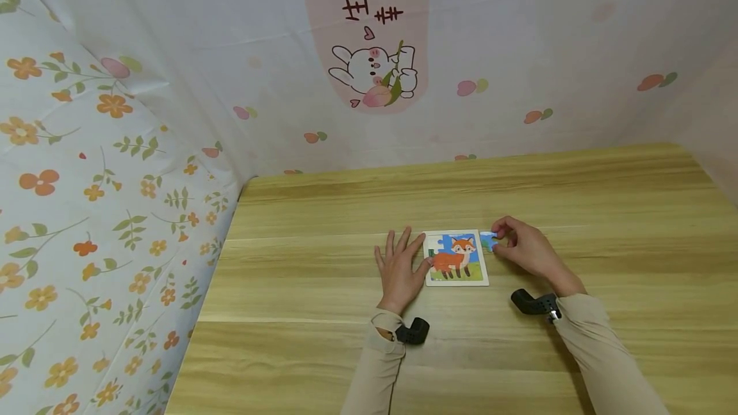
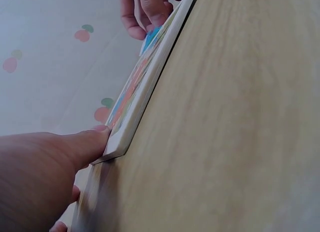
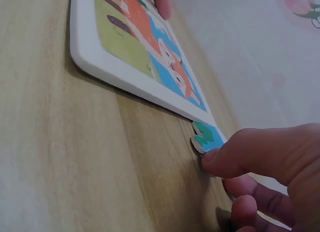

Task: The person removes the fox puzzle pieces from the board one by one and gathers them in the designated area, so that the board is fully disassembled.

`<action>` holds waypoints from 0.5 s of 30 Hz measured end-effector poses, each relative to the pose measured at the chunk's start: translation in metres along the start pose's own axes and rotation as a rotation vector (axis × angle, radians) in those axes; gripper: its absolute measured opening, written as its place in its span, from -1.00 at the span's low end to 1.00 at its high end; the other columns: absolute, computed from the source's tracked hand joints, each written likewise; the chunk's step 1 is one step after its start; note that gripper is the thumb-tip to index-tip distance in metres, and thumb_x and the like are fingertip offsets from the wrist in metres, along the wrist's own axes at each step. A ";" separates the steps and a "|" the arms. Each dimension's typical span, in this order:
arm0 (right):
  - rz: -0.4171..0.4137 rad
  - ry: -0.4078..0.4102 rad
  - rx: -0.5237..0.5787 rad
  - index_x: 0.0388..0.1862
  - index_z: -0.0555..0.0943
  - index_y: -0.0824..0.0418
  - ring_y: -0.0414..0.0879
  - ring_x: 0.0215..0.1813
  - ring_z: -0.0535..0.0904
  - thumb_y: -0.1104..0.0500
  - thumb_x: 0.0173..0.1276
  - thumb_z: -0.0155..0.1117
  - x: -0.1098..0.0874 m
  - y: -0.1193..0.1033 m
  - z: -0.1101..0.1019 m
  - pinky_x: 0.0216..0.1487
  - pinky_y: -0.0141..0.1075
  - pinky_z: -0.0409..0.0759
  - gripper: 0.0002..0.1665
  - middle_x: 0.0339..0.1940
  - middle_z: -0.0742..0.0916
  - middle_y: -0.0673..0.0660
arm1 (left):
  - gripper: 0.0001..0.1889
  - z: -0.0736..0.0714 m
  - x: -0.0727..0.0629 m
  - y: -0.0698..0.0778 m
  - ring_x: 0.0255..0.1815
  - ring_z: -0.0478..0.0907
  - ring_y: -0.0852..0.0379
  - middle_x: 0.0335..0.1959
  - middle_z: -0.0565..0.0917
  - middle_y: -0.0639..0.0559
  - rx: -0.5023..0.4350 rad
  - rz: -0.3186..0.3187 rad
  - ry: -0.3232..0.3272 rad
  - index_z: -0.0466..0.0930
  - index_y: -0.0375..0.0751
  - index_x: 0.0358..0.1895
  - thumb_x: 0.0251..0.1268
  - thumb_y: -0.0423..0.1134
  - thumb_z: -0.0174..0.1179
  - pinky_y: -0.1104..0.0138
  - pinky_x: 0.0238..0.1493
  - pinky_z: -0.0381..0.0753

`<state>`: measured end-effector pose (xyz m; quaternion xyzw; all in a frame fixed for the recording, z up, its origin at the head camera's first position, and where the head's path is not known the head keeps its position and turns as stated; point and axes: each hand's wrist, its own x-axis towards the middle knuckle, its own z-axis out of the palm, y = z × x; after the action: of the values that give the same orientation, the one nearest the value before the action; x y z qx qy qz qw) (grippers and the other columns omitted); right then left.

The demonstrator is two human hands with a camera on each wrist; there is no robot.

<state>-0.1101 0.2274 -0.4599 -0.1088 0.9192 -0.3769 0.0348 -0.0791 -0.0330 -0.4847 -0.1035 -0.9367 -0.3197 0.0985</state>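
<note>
Head view shows a wood-grain table [image 1: 277, 351] and, just left of the pinch, a white-rimmed fox puzzle [image 1: 457, 284]. Across it, the left hand [image 1: 399, 277] rests with fingers spread, thumb touching the rim. The right hand [image 1: 533, 253] pinches a blue-and-green piece [image 1: 487, 240] by its outer side, just beside the puzzle. Handling it well, I judge, means keeping the pinch there — its puzzle-side edge uncovered — while the left hand steadies the rim. Only the head view plainly shows the white gap [image 1: 435, 244], left of the pinch; the right wrist view adds the piece's thickness, the left wrist view the thumb's contact.
</note>
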 end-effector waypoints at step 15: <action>-0.048 -0.057 -0.002 -0.10 0.44 0.38 -0.10 -0.47 0.31 0.36 0.15 0.29 0.003 0.001 -0.002 -0.52 -0.35 0.26 -0.66 -0.34 0.53 0.14 | -0.50 0.000 0.000 -0.001 0.42 -0.01 -0.18 0.35 0.31 -0.07 0.001 -0.005 -0.014 0.49 -0.01 0.22 0.19 -0.06 0.23 -0.30 0.23 -0.20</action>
<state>-0.1131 0.2287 -0.4593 -0.1414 0.9154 -0.3733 0.0516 -0.0791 -0.0342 -0.4852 -0.1034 -0.9378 -0.3186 0.0914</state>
